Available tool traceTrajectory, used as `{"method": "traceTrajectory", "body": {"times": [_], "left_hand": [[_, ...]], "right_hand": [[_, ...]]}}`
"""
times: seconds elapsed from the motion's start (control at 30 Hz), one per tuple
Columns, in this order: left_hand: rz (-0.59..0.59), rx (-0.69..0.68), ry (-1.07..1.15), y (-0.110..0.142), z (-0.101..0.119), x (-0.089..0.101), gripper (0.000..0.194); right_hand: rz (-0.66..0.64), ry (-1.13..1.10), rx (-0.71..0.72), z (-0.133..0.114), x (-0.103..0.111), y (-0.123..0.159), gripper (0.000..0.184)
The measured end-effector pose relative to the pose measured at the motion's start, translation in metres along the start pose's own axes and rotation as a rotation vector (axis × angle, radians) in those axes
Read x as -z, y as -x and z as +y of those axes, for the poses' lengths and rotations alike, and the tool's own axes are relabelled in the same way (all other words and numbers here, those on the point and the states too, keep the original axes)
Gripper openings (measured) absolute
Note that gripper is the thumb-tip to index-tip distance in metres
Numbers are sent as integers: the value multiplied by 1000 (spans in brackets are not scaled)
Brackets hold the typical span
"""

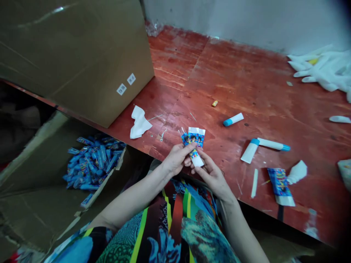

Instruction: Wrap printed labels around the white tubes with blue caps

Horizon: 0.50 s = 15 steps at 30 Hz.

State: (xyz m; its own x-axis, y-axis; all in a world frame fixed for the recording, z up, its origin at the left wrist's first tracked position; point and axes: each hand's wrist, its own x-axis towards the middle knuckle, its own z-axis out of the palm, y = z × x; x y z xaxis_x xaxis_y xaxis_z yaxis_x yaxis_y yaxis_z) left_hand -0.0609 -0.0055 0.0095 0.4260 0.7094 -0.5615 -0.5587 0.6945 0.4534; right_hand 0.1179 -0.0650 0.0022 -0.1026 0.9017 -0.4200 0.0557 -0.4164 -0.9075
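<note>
Close to the table's near edge, my left hand [177,157] pinches a few blue printed wrappers [195,136] with white ends, its thumb lying across them. My right hand [212,173] is closed round the lower white end of one printed wrapper [196,160], thumb below it and fingers at its side. Whether something is inside that wrapper I cannot tell. To the right lie a white tube with a blue cap [233,119] and two more such tubes, one being a capped tube [249,151]. Further right is another blue printed wrapper [280,186] with a white end.
A large cardboard box [109,54] stands on the red table [186,95] at the left. Below it, an open carton [30,204] holds many blue wrapped pieces [93,160]. White tubes [326,69] are heaped at the back right. A torn white scrap [139,122] lies nearby.
</note>
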Motion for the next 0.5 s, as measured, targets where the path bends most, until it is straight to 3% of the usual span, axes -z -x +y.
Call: {"method": "traceTrajectory", "body": {"times": [0.2, 0.27, 0.33, 0.4, 0.43, 0.5], "left_hand": [[-20, 47, 10, 7, -13, 1, 54], [-16, 39, 13, 9, -16, 1, 56], [63, -4, -5, 14, -12, 8, 54], [299, -117, -28, 27, 1, 24, 46], [487, -217, -20, 37, 11, 37, 41], [837, -399, 53, 61, 36, 70, 37]], "right_hand": [[69, -17, -63, 16, -6, -9, 53], [21, -21, -79, 13, -9, -13, 52], [-87, 18, -86, 6, -8, -17, 51], [-126, 109, -49, -5, -1, -24, 48], [-76, 167, -9, -10, 7, -30, 47], [144, 269, 92, -21, 30, -47, 45]]}}
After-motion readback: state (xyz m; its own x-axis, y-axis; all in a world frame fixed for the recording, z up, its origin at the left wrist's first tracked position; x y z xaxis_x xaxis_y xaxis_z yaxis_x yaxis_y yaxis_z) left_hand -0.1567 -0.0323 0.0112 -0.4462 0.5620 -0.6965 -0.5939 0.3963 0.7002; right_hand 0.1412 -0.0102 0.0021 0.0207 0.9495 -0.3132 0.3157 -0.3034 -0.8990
